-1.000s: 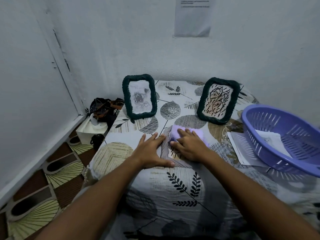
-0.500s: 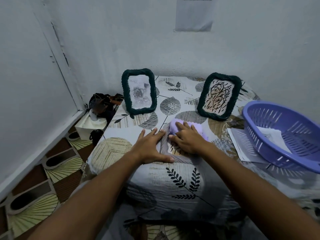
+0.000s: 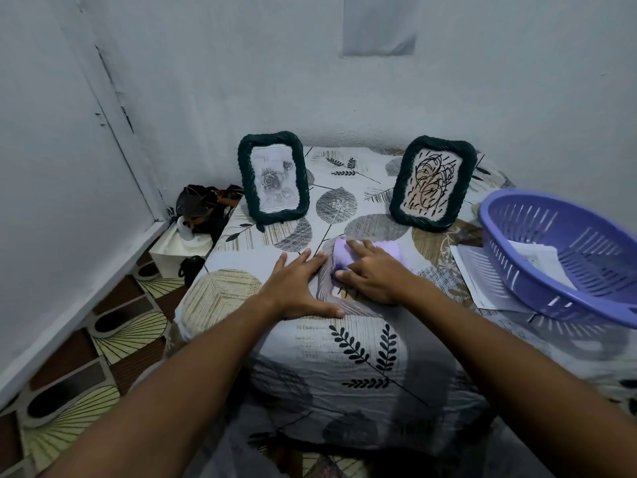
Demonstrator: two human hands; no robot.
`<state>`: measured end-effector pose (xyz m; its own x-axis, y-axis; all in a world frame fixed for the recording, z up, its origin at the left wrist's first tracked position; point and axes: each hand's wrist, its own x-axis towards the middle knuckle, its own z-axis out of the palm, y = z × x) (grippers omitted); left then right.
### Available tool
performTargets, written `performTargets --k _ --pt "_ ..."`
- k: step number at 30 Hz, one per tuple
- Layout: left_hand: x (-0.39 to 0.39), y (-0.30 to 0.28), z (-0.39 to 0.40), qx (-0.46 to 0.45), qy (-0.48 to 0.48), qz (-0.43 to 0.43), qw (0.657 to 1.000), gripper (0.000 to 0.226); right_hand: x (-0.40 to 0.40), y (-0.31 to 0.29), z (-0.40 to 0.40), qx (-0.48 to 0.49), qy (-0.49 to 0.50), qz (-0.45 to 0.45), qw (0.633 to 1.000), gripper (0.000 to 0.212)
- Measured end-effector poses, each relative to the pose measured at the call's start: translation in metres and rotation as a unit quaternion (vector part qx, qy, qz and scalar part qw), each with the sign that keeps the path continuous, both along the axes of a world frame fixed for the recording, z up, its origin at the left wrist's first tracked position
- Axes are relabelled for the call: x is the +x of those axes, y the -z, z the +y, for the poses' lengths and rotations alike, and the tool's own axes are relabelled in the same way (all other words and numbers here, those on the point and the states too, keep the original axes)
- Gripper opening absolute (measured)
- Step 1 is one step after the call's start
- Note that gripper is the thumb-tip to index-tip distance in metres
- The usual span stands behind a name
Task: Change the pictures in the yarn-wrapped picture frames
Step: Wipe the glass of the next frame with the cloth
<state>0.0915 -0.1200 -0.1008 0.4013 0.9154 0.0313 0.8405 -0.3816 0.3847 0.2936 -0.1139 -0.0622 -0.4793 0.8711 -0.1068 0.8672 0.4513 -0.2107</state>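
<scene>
While the left hand (image 3: 299,288) lies flat on the leaf-print cloth (image 3: 362,343) with fingers straight and spread, holding nothing, the right hand (image 3: 374,276) presses down on a lilac rag (image 3: 344,257), its fingers lying over the rag and slightly bent (whether they grip it or only press, I cannot tell). Both hands sit close together near the table's middle. Behind them two dark green frames stand upright near the wall: the left frame (image 3: 273,177) shows a grey rose drawing, the right frame (image 3: 432,182) a black scribble on tan, tilted a little. A purple basket (image 3: 565,257) with papers inside sits at the right, over a loose sheet (image 3: 472,270).
</scene>
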Motion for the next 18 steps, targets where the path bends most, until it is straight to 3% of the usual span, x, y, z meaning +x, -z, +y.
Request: performTargets --k 11,18 --pt "-0.001 0.002 0.002 0.012 -0.001 -0.001 1.0 0.135 0.024 0.003 -0.024 -0.043 -0.067 0.045 0.996 0.047" --pt "0.001 0.001 0.001 0.012 0.001 -0.006 1.0 0.135 0.018 0.0 -0.023 -0.025 -0.051 0.039 0.998 0.046"
